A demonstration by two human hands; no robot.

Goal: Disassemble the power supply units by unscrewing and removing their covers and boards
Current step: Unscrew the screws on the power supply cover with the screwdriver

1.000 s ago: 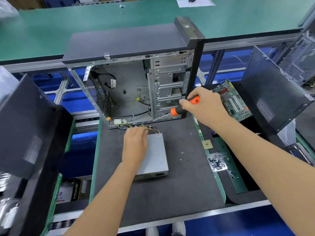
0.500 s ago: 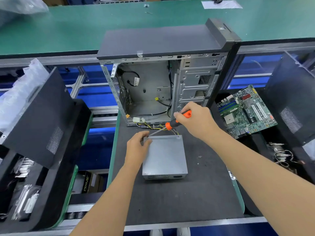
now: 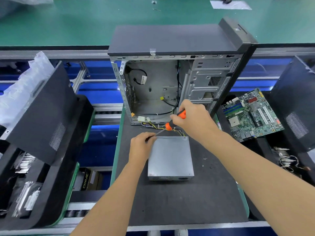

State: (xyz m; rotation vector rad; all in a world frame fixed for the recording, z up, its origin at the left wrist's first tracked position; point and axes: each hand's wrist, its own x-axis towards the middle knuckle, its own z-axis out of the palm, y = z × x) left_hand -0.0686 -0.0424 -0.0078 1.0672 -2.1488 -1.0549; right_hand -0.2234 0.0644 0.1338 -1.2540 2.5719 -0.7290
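- Open grey metal computer case: stands at the far edge of the dark work mat.
- Flat grey metal power supply unit: lies mid-mat, near the case.
- Right hand: grips the orange-and-black screwdriver.
- Left hand: fingers curled around the screwdriver's shaft at the unit's far-left corner.

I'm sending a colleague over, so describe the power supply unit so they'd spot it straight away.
Find the open computer case standing at the back of the dark mat. Just in front of it lies the power supply unit, a flat plain grey metal box trailing yellow and black wires, the only closed box on the mat.
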